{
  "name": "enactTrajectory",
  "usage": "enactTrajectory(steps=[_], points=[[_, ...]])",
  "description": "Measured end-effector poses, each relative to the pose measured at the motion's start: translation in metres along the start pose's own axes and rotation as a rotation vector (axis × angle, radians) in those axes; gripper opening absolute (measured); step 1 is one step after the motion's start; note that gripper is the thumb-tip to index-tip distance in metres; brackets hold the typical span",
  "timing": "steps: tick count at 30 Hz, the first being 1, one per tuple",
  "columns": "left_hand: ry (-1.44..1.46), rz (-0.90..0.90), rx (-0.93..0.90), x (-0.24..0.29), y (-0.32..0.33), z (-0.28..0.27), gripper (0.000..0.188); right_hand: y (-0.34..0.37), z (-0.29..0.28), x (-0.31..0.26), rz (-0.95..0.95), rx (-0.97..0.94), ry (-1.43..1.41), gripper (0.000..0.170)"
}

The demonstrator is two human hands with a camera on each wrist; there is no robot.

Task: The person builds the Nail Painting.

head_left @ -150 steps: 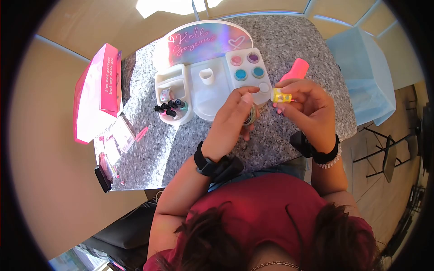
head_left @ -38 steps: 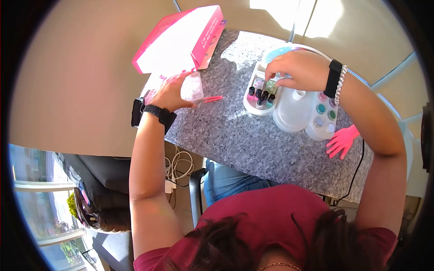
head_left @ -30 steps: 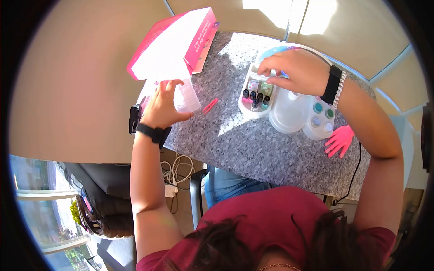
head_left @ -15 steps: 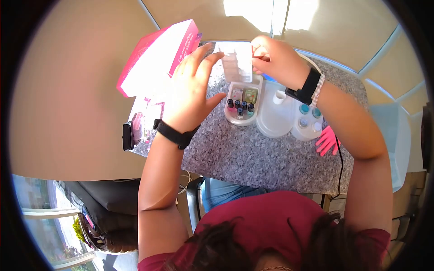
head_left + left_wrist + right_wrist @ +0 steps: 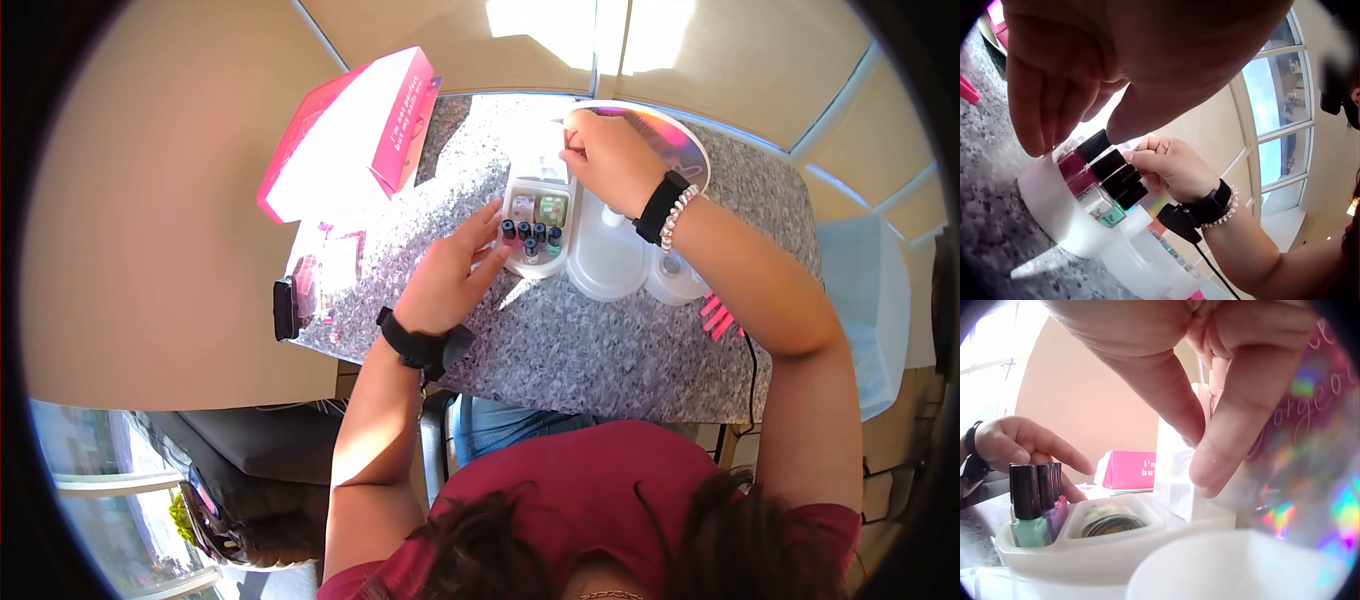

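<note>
In the head view my right hand [image 5: 615, 158] pinches a pale, compartmented case [image 5: 541, 152] by its right edge. The right wrist view shows this case [image 5: 1179, 472] upright at the back section of the white organizer [image 5: 1110, 555], thumb and finger against it. How deep it sits is unclear. Fingers spread and slightly bent, my left hand [image 5: 445, 280] is at the organizer's left side, fingertips beside the black-capped polish bottles [image 5: 531, 246]. In the left wrist view its fingertips come down by the rim, near the bottles [image 5: 1110, 165]. Two rolls lie in the middle section.
A pink and white box [image 5: 345, 140] stands at the back left. Small pink items and packets [image 5: 325, 270] lie at the left edge. To the right are a round white tray [image 5: 607, 270], a pink hand-shaped object [image 5: 718, 315] and its black cord.
The case left the table at the left; my right hand has lowered it to the organizer's back. My left hand has come down to the organizer's side. The yellow item held earlier is out of the hands.
</note>
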State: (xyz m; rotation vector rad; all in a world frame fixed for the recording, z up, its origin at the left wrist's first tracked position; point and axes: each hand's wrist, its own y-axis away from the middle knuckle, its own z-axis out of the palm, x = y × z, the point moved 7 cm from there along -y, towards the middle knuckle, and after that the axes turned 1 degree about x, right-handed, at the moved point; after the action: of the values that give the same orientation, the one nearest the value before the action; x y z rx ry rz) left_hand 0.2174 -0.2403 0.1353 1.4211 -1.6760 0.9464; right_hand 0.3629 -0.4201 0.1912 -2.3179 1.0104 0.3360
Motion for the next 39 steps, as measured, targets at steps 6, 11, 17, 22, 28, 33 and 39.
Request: enactTrajectory(steps=[6,11,17,22,28,33,39], points=[[0.141,-0.138,0.039,-0.004,0.017,0.014,0.053,0.008,0.008,0.014,0.087,-0.114,-0.141,0.013],[0.288,-0.115,0.025,0.001,0.035,0.034,0.049,0.017,0.006,0.015,0.075,-0.159,-0.113,0.018],[-0.476,-0.079,0.5,-0.01,0.056,-0.047,0.048,0.029,-0.005,0.02,0.014,-0.078,-0.033,0.02],[-1.041,-0.433,0.66,-0.077,0.081,-0.125,0.034,0.045,-0.021,0.003,0.001,-0.095,-0.056,0.023],[-1.166,-0.437,0.552,-0.11,0.07,-0.148,0.039,0.06,-0.031,-0.009,0.064,-0.097,-0.168,0.032],[-0.907,-0.29,0.446,-0.102,0.06,-0.141,0.042,0.057,-0.049,-0.018,0.072,-0.016,-0.139,0.036],[-0.853,-0.197,0.488,-0.073,0.053,-0.107,0.047,0.053,-0.046,-0.034,0.017,-0.062,-0.377,0.036]])
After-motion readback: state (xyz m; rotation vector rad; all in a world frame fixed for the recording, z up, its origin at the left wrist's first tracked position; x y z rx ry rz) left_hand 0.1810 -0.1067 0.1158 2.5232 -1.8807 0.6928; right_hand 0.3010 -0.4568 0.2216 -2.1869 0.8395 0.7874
